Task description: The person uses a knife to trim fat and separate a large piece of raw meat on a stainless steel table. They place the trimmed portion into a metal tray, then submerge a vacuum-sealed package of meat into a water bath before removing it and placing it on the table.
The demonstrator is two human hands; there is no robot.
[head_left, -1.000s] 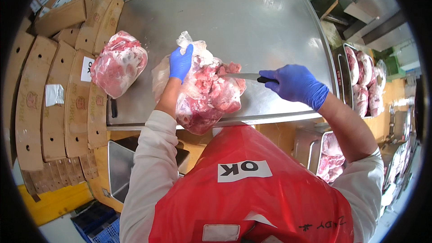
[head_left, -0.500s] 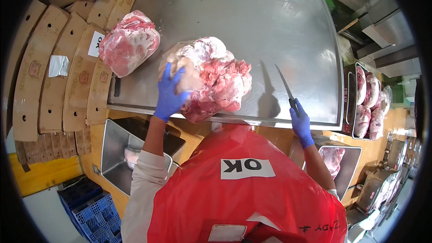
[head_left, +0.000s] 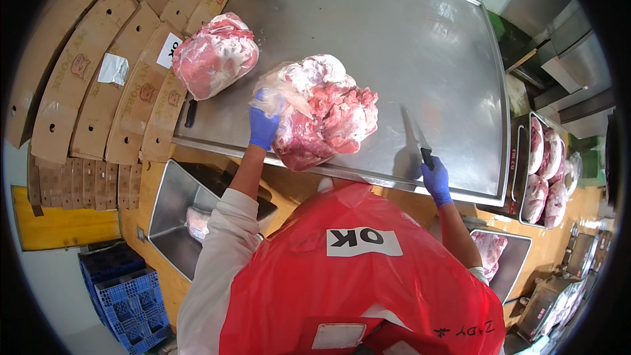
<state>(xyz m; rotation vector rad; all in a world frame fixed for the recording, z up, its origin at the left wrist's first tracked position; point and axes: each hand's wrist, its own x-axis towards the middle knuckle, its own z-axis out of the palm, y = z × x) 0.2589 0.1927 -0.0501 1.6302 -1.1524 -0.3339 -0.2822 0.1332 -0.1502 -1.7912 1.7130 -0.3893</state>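
Note:
A large boned piece of raw meat [head_left: 328, 118], pink with white fat, lies near the front edge of the steel table. My left hand [head_left: 265, 126], in a blue glove, is closed on a pale, thin flap of skin or fat [head_left: 287, 92] at the meat's left side; the flap partly covers the fingers. To the right, apart from the meat, my right hand [head_left: 435, 179], also gloved in blue, grips the black handle of a long-bladed knife [head_left: 415, 130]. Its blade points away from me, over the table.
Another piece of meat [head_left: 217, 58] sits at the table's left, with a black handle [head_left: 190, 113] beside it. Cardboard boxes [head_left: 118, 85] line the left side. Metal bins [head_left: 172, 213] with meat stand below the table edge, and a filled bin [head_left: 544, 171] stands at right.
My left hand's spread fingers have closed at the flap, which now drapes over them. The knife remains in my right hand, its blade tilted a little differently. The whole view has shifted slightly.

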